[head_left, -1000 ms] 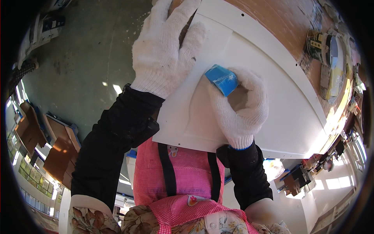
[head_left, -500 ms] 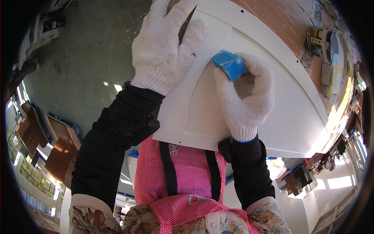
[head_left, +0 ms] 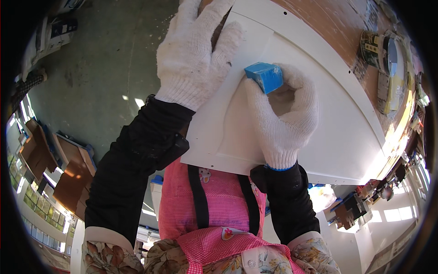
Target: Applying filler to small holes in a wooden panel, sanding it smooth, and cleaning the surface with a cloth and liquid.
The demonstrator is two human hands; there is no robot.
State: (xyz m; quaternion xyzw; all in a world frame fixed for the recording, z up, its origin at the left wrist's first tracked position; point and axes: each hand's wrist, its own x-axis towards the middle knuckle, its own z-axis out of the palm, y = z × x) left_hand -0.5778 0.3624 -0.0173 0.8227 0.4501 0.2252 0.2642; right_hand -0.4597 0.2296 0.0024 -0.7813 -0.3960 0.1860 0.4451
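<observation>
A white panel with a raised border and small holes along its edges lies in front of me. Pinched between the thumb and fingers of my right hand, in a white knit glove, is a blue block, dusted white on top. It sits low over the panel's recessed middle and seems to touch it. My left hand, gloved the same way, rests on the panel's left edge. Its fingers are stretched out and spread, with nothing in them; the fingertips run out at the top of the picture.
Beneath the panel, a brown work surface shows at the far side. An open can and a yellowish tape-like roll stand at the right. Grey-green floor spreads to the left, with brown boards beyond.
My right hand has shifted slightly left with the blue block, which has turned a little. The left hand stays nearly where it was.
</observation>
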